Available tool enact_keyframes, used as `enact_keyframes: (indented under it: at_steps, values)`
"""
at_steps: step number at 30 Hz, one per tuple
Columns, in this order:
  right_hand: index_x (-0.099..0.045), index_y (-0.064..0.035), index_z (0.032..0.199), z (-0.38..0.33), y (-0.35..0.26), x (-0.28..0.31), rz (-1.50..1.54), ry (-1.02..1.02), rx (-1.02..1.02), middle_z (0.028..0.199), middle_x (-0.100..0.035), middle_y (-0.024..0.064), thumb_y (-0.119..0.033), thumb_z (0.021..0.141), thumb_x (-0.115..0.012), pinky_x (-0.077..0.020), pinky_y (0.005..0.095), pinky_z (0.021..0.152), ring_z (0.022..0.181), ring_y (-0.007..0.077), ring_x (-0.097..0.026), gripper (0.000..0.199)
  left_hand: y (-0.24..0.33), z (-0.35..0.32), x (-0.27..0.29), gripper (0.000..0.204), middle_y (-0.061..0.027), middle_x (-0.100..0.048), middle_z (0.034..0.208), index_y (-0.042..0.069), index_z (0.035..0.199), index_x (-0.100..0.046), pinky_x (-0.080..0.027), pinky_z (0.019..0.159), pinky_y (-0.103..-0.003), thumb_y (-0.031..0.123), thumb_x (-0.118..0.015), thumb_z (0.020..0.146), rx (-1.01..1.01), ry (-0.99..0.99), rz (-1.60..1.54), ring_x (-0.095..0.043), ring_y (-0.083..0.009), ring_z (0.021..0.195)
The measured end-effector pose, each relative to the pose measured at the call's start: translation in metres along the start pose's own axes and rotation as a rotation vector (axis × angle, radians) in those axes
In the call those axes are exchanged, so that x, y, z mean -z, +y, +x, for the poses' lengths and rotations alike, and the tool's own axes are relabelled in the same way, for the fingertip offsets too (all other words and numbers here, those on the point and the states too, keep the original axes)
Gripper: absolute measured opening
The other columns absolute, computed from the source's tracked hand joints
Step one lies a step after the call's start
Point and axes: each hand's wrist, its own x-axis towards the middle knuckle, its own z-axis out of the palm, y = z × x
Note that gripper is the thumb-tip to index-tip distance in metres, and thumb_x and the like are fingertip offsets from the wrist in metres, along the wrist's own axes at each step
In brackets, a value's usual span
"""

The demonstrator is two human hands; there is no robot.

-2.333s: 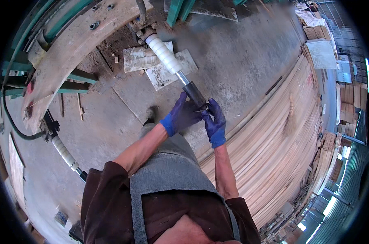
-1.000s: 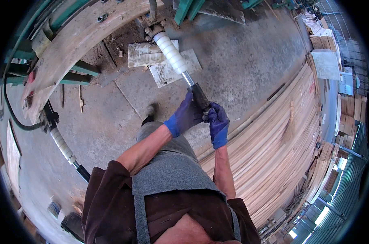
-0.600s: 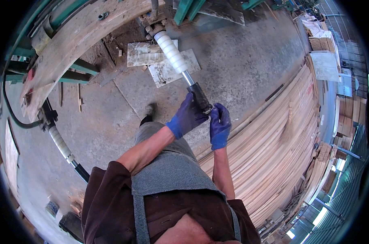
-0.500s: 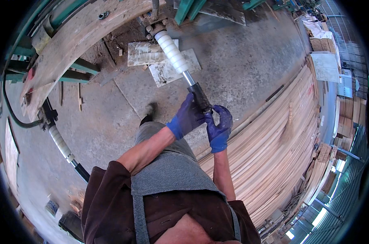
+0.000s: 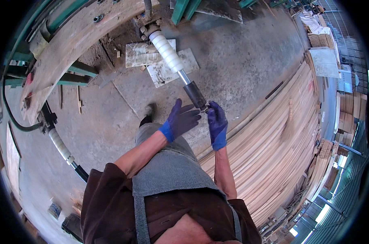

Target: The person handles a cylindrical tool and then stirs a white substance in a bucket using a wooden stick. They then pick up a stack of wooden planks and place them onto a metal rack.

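A shaft slants down toward me, with a white ringed sleeve, a bare metal rod and a black cylinder at its near end. A small metal end fitting sticks out of that cylinder. My left hand, in a purple glove with a blue cuff, is open beside the fitting, fingers stretched toward it and holding nothing. At the fitting's right side, my gloved right hand has its fingers bent together around the tip; the glove partly hides the contact.
A second shaft with a white sleeve hangs at left below a curved wooden board on green metal supports. Two stained panels lie on the concrete floor under my shaft. Long wooden strips with a broom lie at right.
My left hand has come off the black cylinder, moved slightly left and down, and spread its fingers. The right hand stays at the end fitting, its fingers now straighter and closer together.
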Motion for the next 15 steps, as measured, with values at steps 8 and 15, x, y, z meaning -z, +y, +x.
enact_keyframes:
  at_steps: [8, 15]
  values:
    - [-0.059, -0.0004, 0.134, 0.016, 0.035, 0.02, 0.145, -0.008, -0.228, 0.122, -0.065, 0.0085, -0.013, 0.102, -0.062, -0.0519, 0.0313, 0.093, 0.106, 0.0143, -0.061, 0.034, 0.018, 0.004, 0.0, 0.09, -0.0179, -0.056, 0.145, 0.006, 0.15, -0.045, -0.043, 0.111, -0.048, 0.076, -0.048, 0.093, -0.002, -0.198, 0.047, -0.056, -0.0352, 0.13]
    - [-0.051, -0.0008, 0.145, 0.051, 0.051, 0.028, 0.064, 0.076, -0.209, 0.126, -0.065, 0.0096, -0.014, 0.098, -0.069, -0.0484, 0.0331, 0.1, 0.111, 0.0179, -0.061, 0.052, 0.012, 0.011, 0.027, 0.089, -0.0156, -0.058, 0.143, 0.01, 0.15, -0.047, -0.044, 0.11, -0.048, 0.077, -0.05, 0.092, -0.012, -0.137, 0.059, -0.058, -0.0333, 0.128]
